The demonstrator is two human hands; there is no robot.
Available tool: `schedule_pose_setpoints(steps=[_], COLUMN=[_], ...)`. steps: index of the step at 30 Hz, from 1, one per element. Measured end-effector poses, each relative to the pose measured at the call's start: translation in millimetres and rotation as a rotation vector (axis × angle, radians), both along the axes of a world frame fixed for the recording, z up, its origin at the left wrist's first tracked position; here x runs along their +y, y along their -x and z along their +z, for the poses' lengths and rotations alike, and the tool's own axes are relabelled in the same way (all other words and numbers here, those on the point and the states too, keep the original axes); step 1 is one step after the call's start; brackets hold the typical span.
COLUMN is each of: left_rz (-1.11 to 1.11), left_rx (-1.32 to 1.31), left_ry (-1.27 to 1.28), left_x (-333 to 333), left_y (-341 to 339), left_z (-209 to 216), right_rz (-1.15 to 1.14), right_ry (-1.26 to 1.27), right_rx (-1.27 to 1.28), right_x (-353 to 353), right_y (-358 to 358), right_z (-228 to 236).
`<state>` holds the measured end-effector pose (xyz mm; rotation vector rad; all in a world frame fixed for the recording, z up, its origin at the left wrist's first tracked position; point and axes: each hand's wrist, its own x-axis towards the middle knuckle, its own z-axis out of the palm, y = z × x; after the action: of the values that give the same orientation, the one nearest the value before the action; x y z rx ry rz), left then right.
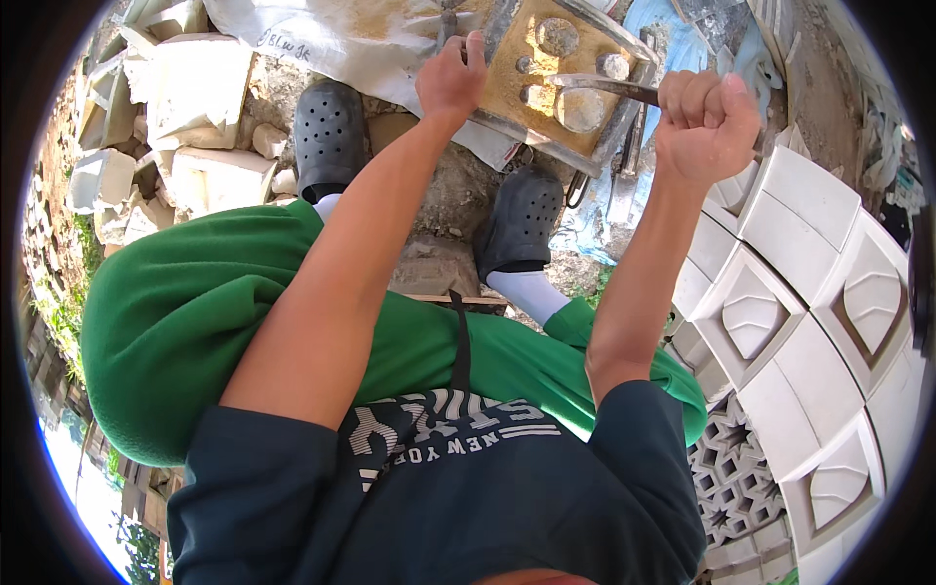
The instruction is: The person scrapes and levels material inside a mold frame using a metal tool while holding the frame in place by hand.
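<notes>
In the head view, the right hand (710, 127) grips the dark end of a curved tool (595, 82), its fingers wrapped tightly round it. The tool's slim, smooth, slightly bowed length narrows toward its paler tip and reaches leftward over a framed panel (509, 90). The panel lies in front of the person, between the two hands; its face is ochre and dusty, set with rough, grey, rounded discs (580, 111), some large and some small, inside a straight grey border (551, 146). The left hand (452, 80) is at the panel's left edge, fingers curled in; I cannot tell what, if anything, they pinch.

Beneath and around the panel are a crinkled whitish sheet (336, 41) with dark handwriting and a creased blue sheet (590, 232). A flat-ended metal tool (622, 198) lies just beside the border, on the right.

The ground is outdoors, dusty and stony, in strong sunlight. Chunky, pale blocks (200, 88) are heaped on the left. On the right stand smooth off-white tiles (801, 200), some with a recessed leaf shape, and a pierced star-pattern lattice (731, 468). Black perforated clogs (329, 132) rest on the earth near the panel.
</notes>
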<state>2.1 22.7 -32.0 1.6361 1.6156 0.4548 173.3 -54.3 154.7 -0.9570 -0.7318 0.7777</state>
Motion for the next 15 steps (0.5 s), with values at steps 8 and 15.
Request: schedule_pose_setpoints(steps=[8, 15], left_rz=[0.004, 0.021], left_rx=[-0.050, -0.029], left_ry=[-0.001, -0.015], left_x=[1.3, 0.0], left_y=[2.7, 2.1], left_z=[-3.3, -4.3], right_rz=[-0.051, -0.049], right_ry=[0.021, 0.143], right_rx=[-0.093, -0.375], right_x=[-3.4, 7.7], right_y=[34.3, 54.8], right_z=[-2.5, -14.3])
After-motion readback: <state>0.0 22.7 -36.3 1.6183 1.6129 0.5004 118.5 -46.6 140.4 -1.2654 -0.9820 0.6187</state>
